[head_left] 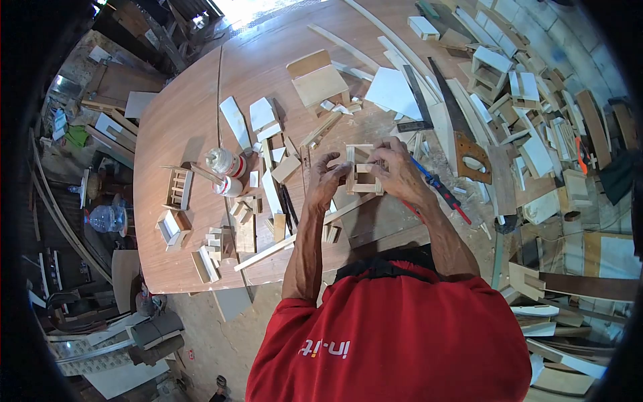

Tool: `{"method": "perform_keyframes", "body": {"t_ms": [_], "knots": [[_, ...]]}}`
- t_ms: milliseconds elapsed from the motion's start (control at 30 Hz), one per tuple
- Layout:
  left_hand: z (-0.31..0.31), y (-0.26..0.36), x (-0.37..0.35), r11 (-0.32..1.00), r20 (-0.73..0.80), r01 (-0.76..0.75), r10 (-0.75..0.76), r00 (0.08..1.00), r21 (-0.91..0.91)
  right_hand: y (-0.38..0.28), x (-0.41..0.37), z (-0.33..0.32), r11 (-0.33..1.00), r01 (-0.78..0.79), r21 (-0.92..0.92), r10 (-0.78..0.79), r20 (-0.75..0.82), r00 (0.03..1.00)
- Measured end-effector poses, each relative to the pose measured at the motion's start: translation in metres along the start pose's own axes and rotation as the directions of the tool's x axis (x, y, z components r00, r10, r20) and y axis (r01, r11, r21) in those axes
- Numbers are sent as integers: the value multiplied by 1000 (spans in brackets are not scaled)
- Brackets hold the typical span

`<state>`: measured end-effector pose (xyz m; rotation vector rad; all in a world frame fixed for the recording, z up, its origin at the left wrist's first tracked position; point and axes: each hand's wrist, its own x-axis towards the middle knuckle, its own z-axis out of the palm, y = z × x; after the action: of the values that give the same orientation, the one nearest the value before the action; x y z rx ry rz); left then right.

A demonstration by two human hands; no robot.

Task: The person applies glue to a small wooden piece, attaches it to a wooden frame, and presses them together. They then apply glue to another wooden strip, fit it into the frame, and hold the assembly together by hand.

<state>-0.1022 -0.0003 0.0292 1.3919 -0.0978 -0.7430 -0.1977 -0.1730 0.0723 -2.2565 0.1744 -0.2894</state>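
A small wooden frame (365, 188) with crosspieces is held upright between my two hands over the near part of the table. My left hand (326, 179) is closed at the frame's left side, its fingertips against the upright. At the top right corner my right hand (396, 167) grips the frame, fingers curled over it. A blue and red tool (442, 191), its kind not clear, lies just right of my right hand. Further right rests a handsaw with a wooden handle (473, 158). Left of my hands stand two glue jars (228, 185), a stick leaning in one.
Wood strips and offcuts (271, 194) lie scattered over the brown table (181, 127). A small slatted piece (179, 187) stands at its left. A dark square (415, 125) lies beyond my right hand. Piles of boards (536, 154) crowd the right side.
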Motion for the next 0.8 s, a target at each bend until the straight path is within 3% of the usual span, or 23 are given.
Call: {"method": "perform_keyframes", "body": {"t_ms": [333, 600, 667, 800], "knots": [[0, -2, -4, 999, -3, 10, -10, 1000, -53, -6, -3, 13, 988, -143, -51, 144, 13, 989], [-3, -7, 0, 999, 92, 28, -24, 996, -47, 1, -1, 21, 989, -131, -68, 130, -6, 991], [-1, -4, -2, 993, 84, -25, 15, 996, 113, 4, -2, 24, 992, -112, -66, 110, -26, 994], [9, 0, -6, 999, 30, -3, 2, 1000, 49, 9, -5, 25, 996, -23, -82, 18, -71, 997]]}}
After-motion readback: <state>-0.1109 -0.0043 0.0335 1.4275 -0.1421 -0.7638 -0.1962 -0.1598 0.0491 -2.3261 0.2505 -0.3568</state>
